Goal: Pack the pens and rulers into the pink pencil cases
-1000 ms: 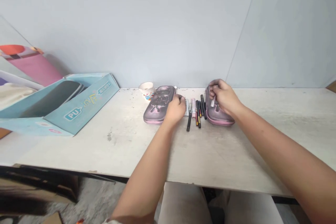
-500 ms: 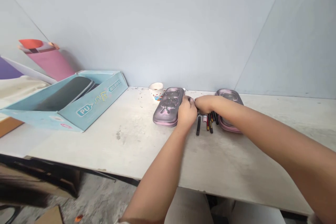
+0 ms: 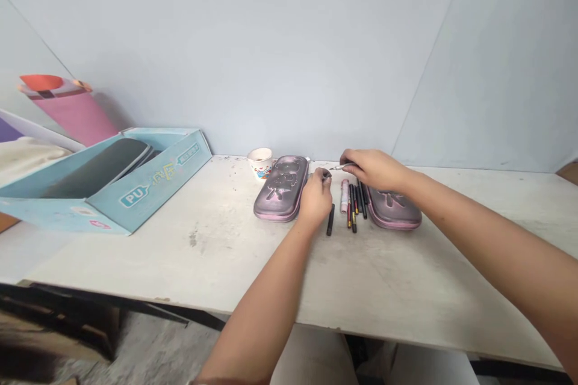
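Note:
My right hand (image 3: 368,167) is closed on a slim silvery pen-like tool (image 3: 344,166), its pointed tip facing left. Just left of that tip, my left hand (image 3: 317,194) has its fingers pinched together; a small dark thing seems to be between them, too small to name. Beside my left hand lies a shut dark purple-pink pencil case (image 3: 280,189) with a raised pattern. A matching pencil case (image 3: 397,213) lies partly under my right forearm. Between the cases are a pink tube (image 3: 344,197), several dark pencils or pens (image 3: 354,207) and a separate black stick (image 3: 330,220).
A paper cup (image 3: 261,163) stands behind the left pencil case. At the left, a light blue box (image 3: 149,189) holds a dark grey case (image 3: 102,168), with a pink roll (image 3: 72,111) behind it. The white table (image 3: 180,258) meets a pale wall.
My right hand has lifted and moved slightly away from my left, and the silvery tool now shows in it. The pink tube and pencils are more uncovered. The whole view has shifted slightly.

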`<state>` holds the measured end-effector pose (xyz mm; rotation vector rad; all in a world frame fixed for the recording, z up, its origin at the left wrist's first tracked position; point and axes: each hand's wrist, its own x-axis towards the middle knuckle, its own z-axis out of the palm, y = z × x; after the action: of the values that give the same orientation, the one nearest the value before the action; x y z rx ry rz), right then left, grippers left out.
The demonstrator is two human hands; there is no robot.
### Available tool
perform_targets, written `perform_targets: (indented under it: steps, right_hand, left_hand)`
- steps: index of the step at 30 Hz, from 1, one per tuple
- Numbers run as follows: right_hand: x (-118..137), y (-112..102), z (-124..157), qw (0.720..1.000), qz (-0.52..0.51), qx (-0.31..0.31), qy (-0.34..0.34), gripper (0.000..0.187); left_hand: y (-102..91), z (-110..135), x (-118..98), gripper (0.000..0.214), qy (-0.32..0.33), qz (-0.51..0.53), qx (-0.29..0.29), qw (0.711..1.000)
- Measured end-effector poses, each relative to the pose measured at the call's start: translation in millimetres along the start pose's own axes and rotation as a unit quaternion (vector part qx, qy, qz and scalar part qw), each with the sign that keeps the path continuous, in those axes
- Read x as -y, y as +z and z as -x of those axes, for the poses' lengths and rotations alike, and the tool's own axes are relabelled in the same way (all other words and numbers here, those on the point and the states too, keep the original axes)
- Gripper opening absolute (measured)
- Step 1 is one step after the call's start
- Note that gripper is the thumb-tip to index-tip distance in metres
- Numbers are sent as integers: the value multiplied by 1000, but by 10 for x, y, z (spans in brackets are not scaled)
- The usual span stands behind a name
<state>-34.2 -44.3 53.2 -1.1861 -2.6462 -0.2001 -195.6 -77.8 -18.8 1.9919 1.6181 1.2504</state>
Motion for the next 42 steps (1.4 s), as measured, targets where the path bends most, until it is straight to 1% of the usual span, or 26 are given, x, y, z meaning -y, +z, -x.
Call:
perform_targets:
  steps: [4, 8, 12, 15, 17, 19, 21, 23, 24, 25, 26, 27, 29, 31, 32, 33, 34, 35, 36, 37, 38, 39, 42]
  right_hand:
    - [5, 13, 78, 1000, 2, 15, 0, 22]
    - [0, 55, 114, 999, -53, 2, 9, 17]
    - [72, 90, 154, 990, -123, -39, 52, 16]
    - [177, 131, 178, 977, -200, -35, 68, 14]
    - [244, 160, 188, 969, -226, -23, 96, 15]
    - [284, 174, 198, 968, -217, -23, 124, 19]
    - [283, 165, 216, 967, -209, -34, 143, 26]
    - [246, 139, 244, 955, -242, -64, 162, 34]
    - [222, 126, 260, 941, -274, -89, 175, 36]
    - [200, 117, 275, 922, -316, -119, 191, 38]
    - [183, 111, 287, 895, -368, -147, 207, 40]
    - [174, 110, 294, 860, -427, -172, 219, 40]
    - [184, 110, 289, 770, -559, -211, 221, 38]
    - [220, 94, 259, 672, -671, -245, 198, 33]
    - [240, 76, 239, 627, -711, -262, 183, 31]
    - [258, 53, 218, 587, -741, -279, 170, 28]
    - [271, 28, 200, 555, -763, -293, 158, 26]
    - [278, 5, 187, 530, -777, -306, 148, 24]
    - [279, -12, 181, 515, -785, -316, 139, 20]
    - [273, -20, 182, 510, -786, -323, 131, 15]
    - [262, -15, 189, 516, -782, -326, 127, 11]
    - [248, 4, 202, 530, -772, -326, 126, 13]
    - [216, 131, 249, 591, -723, -330, 142, 33]
  left_hand:
    - [6, 9, -19, 18, 23, -1, 26, 999]
    - [31, 39, -65, 15, 42, -8, 71, 997]
    - [47, 66, -111, 12, 55, 10, 69, 996]
    - [50, 80, -114, 9, 74, 19, 61, 995]
    - [56, 89, -106, 9, 78, 15, 52, 995]
    - [68, 97, -105, 11, 82, 13, 51, 995]
    - [80, 104, -123, 13, 85, 23, 53, 995]
    - [87, 107, -155, 14, 78, 43, 57, 994]
    - [86, 106, -173, 16, 67, 53, 61, 995]
    - [83, 103, -188, 20, 52, 60, 63, 995]
    - [78, 97, -199, 26, 35, 64, 66, 995]
    - [71, 90, -205, 31, 20, 66, 68, 995]
    - [62, 76, -204, 36, -4, 67, 68, 995]
    - [64, 70, -192, 34, -12, 72, 81, 994]
    - [72, 72, -185, 34, -8, 78, 95, 992]
    - [84, 77, -177, 33, 2, 86, 111, 990]
    - [99, 85, -170, 33, 14, 96, 130, 987]
    - [117, 93, -162, 32, 27, 105, 148, 983]
    - [136, 101, -156, 30, 36, 115, 164, 979]
    - [155, 109, -150, 29, 41, 126, 176, 976]
    - [173, 115, -146, 27, 42, 138, 184, 972]
    - [189, 119, -145, 27, 41, 154, 189, 969]
    - [224, 128, -164, 26, 31, 211, 197, 957]
